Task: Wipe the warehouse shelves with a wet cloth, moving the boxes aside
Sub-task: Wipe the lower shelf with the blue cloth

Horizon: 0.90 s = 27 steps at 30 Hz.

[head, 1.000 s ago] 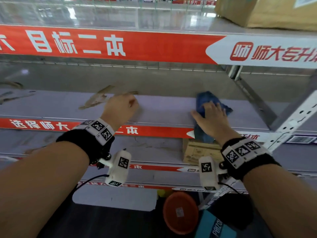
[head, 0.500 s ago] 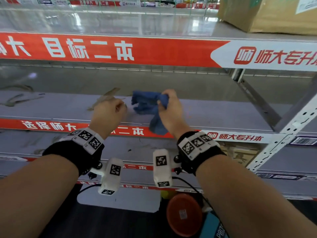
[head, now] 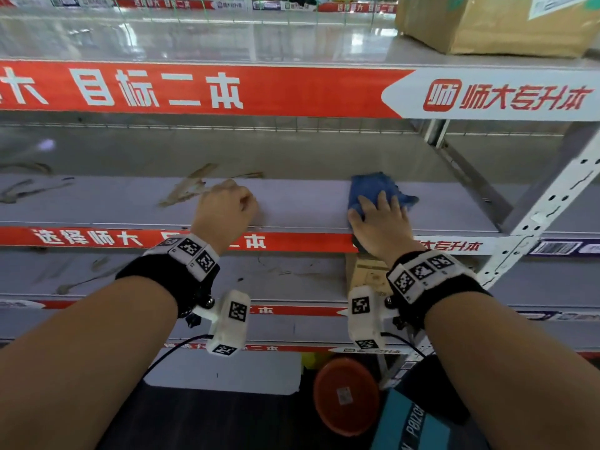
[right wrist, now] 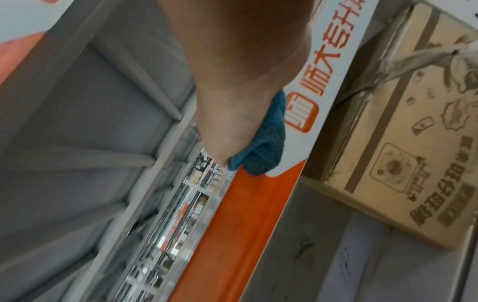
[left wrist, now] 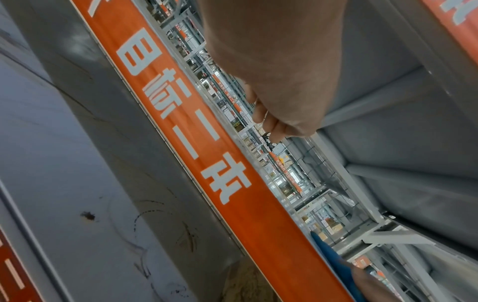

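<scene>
A blue cloth (head: 373,186) lies on the grey middle shelf (head: 308,203), right of centre, and one corner of the cloth (right wrist: 264,143) hangs over the shelf's front edge. My right hand (head: 381,212) presses flat on it with straight fingers. My left hand (head: 227,206) rests as a curled fist on the same shelf to the left, holding nothing, beside brownish smears (head: 191,186). A large cardboard box (head: 487,24) stands on the top shelf at the far right. A smaller printed box (right wrist: 413,143) sits on the shelf below, under my right wrist.
A white perforated upright (head: 552,203) and a diagonal brace close the shelf at the right. Red and white banners (head: 194,89) run along the shelf fronts. An orange basin (head: 345,396) sits on the floor below. The lower shelf (left wrist: 77,183) shows scuffs.
My right hand swept the cloth left to beside the left fist, bunched in its fingers, and has now moved back right and flattened on it. The left fist stayed put.
</scene>
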Each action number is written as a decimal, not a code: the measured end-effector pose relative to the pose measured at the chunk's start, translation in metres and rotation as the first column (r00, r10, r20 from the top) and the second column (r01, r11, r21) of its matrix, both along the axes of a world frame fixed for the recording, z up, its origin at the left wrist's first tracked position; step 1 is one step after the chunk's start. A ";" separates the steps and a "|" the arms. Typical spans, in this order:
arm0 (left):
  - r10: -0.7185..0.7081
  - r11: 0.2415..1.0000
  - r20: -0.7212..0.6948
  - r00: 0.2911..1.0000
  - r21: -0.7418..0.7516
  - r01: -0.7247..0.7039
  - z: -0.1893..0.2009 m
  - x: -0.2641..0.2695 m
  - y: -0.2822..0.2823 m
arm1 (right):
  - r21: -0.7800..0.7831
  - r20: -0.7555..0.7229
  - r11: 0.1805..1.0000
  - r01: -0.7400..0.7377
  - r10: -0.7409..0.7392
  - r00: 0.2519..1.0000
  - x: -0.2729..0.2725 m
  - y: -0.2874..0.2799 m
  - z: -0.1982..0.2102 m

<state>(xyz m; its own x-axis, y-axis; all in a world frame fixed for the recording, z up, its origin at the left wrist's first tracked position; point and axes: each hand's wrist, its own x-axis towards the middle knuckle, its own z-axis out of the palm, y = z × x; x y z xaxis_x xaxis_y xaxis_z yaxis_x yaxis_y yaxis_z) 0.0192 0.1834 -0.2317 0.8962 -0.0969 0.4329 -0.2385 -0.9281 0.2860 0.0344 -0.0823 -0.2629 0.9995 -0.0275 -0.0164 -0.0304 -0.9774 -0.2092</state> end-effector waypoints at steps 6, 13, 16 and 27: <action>0.032 0.999 -0.017 0.999 0.011 -0.032 0.002 -0.004 0.032 | 0.016 -0.036 0.959 -0.284 0.284 0.958 -0.003 0.081 0.008; 0.023 1.000 -0.007 1.000 -0.006 -0.023 0.005 0.005 0.072 | 0.210 0.027 0.910 -0.358 0.360 0.932 0.007 0.151 0.016; -0.005 0.999 -0.006 1.000 -0.033 0.005 0.011 0.007 0.087 | 0.141 0.062 0.975 -0.171 0.163 0.985 0.028 0.124 0.007; -0.091 0.995 0.002 0.996 -0.028 0.091 0.019 0.006 0.170 | 0.003 -0.132 0.996 0.092 -0.091 0.987 0.073 0.119 0.020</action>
